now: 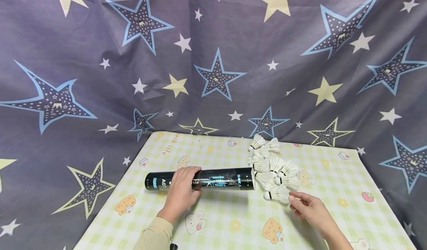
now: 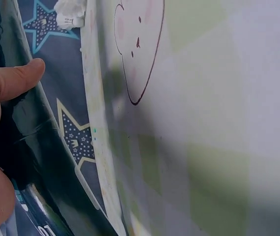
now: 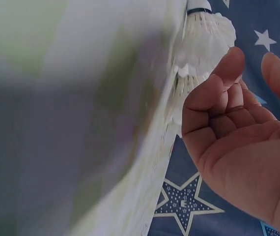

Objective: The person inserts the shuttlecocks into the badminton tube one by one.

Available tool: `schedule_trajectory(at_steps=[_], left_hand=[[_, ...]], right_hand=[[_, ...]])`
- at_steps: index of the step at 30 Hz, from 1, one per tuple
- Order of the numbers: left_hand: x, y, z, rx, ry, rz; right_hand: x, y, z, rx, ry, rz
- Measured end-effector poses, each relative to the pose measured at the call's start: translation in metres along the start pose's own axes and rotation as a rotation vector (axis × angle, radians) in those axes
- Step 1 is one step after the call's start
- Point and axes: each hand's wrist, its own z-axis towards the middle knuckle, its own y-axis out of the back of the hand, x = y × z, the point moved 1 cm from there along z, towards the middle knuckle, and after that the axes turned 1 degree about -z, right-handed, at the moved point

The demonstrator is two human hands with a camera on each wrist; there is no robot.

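Observation:
My left hand point(image 1: 182, 190) grips a black shuttlecock tube point(image 1: 220, 178) that lies sideways over the table, its fingers over the top and thumb point(image 2: 24, 78) along the near side. At the tube's right end lies a pile of white feather shuttlecocks point(image 1: 280, 170). The nearest shuttlecock point(image 1: 276, 195) points its cork to the left. Just right of its feathers is my right hand point(image 1: 311, 211), fingertips right at the skirt's edge. In the right wrist view the thumb point(image 3: 277, 73) stands apart from the bent index finger, and shuttlecock feathers point(image 3: 204, 44) show beyond the fingers.
The table point(image 1: 240, 209) wears a green-checked cloth with cartoon prints. A dark curtain with stars point(image 1: 217, 75) hangs behind it and at the sides. A small black object point(image 1: 173, 246) shows at the bottom edge, beside the left sleeve point(image 1: 155, 235).

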Motion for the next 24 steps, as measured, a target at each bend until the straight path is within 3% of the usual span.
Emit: schedule_trajectory(at_steps=[9,24], left_hand=[[0.0,0.001,-0.002,-0.011,0.0,-0.006],[0.0,0.002,-0.003,-0.037,-0.017,-0.017]], right_hand=[[0.005,-0.014,0.007,-0.002,0.011,-0.048],[0.002,-0.018,0.011,-0.028,0.004,-0.079]])
